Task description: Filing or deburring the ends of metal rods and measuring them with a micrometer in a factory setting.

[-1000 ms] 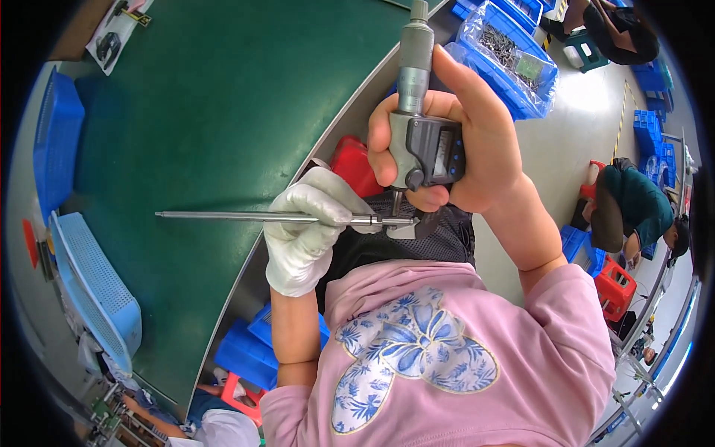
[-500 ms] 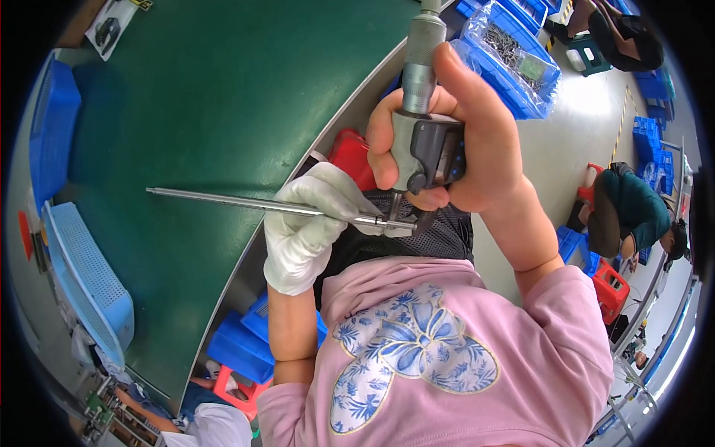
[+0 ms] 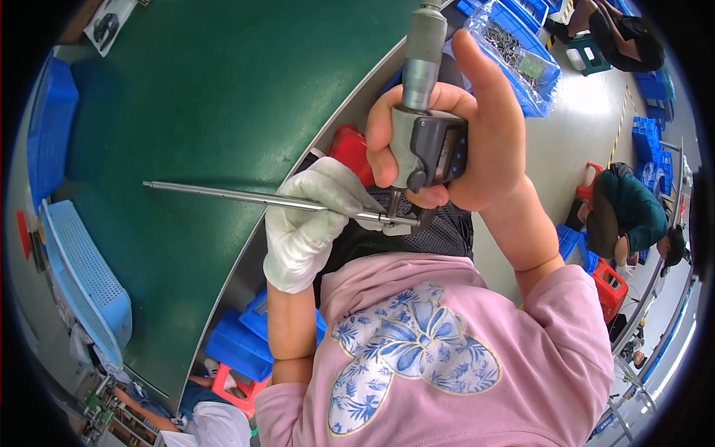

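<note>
My left hand (image 3: 298,238), in a white glove, pinches a long, thin metal rod (image 3: 216,194). The rod reaches leftward over the green table, and its right end lies at the micrometer's measuring gap. A digital micrometer (image 3: 406,145) with a grey body and dark display housing sits upright in my bare right hand (image 3: 495,149). My right fingers wrap round its frame, while the thumb is raised off the thimble (image 3: 424,52). Whether the spindle presses on the rod is too small to tell; part of the frame is behind the rod and fingers.
The green table (image 3: 186,112) fills the left side, with blue baskets (image 3: 89,276) along its far left edge. A blue bin of small metal parts (image 3: 514,56) stands at upper right. Blue crates (image 3: 238,346) and a red stool (image 3: 238,387) are below. Co-workers sit nearby.
My right thumb has lifted away from the thimble and straightened. The rod's left end has risen slightly in the picture, and its right end sits marginally further right.
</note>
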`<state>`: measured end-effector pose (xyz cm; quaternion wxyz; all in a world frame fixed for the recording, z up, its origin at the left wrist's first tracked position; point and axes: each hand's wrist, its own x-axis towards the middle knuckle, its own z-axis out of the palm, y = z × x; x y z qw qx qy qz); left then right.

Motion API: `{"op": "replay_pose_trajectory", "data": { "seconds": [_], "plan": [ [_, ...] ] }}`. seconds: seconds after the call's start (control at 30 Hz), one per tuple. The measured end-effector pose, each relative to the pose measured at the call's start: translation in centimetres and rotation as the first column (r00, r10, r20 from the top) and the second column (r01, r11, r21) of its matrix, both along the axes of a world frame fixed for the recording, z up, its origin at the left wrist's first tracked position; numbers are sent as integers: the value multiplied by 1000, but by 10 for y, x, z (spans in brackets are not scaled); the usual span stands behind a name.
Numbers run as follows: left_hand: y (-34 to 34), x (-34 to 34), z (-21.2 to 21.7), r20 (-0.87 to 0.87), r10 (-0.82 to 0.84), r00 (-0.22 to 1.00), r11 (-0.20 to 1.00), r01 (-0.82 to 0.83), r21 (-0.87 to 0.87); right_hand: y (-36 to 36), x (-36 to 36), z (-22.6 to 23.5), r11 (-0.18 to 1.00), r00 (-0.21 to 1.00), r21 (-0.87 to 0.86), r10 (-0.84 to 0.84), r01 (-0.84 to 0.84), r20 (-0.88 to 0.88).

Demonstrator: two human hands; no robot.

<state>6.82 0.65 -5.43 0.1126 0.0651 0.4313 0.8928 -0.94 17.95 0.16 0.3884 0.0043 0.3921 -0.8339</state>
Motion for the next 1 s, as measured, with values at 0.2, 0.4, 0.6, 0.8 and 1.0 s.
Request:
{"op": "replay_pose_trajectory", "data": {
  "seconds": [0.2,0.4,0.6,0.8,1.0],
  "plan": [
    [0,-2,0,15,-8,1000,1000,7,12,2,-2,-4,999,999,-40,34,-33,42],
    [-1,-3,0,32,-13,999,1000,13,15,3,-2,-11,986,994,-167,45,-28,101],
    [2,-4,0,2,-20,1000,1000,20,23,2,-2,-6,999,998,-38,-2,5,67],
    [6,7,5,114,150,982,989,-151,-3,-8,2,-1,991,997,132,-11,1,75],
    [12,8,7,110,223,969,975,-218,-53,-7,4,-3,997,998,82,-10,5,70]
  ]
}}
